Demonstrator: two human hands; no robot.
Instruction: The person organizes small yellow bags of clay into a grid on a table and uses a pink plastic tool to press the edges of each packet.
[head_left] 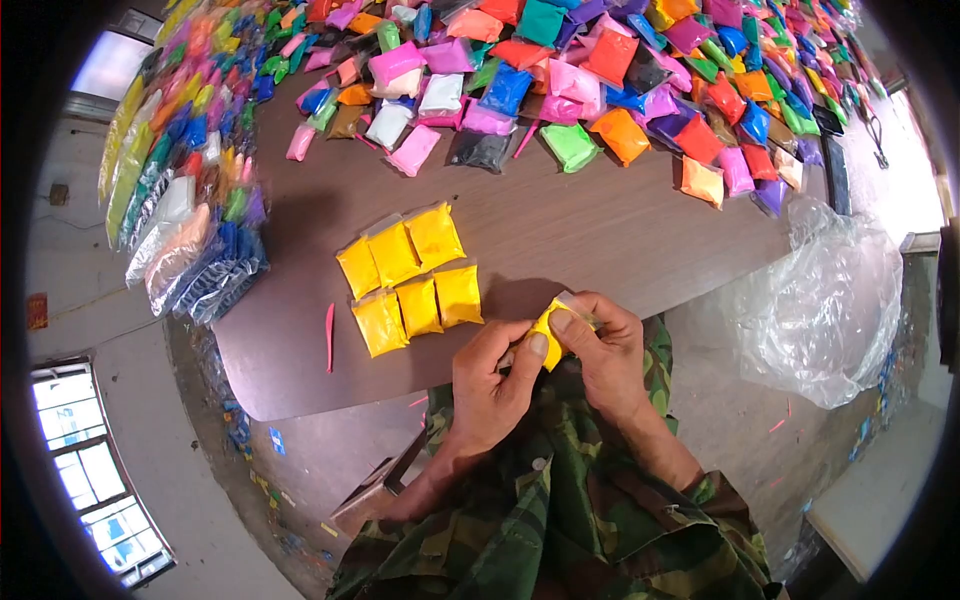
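A small clear packet of yellow clay-like material (pixel 546 327) is pinched between my two hands, just past the table's front edge. My left hand (pixel 492 375) grips its left side, with the thumb pressed on the front. On the other side, my right hand (pixel 606 350) is closed around the packet, thumb also on the yellow surface. Left of my hands, several yellow packets (pixel 419 305) lie flat on the table in two rows. A thin pink plastic tool (pixel 330 338) rests further left.
Many colourful packets (pixel 570 90) are heaped along the back of the brown table (pixel 290 220). Long bundles of filled bags (pixel 190 250) are stacked at the left edge. A large crumpled clear plastic bag (pixel 820 305) stands beyond the table's right side.
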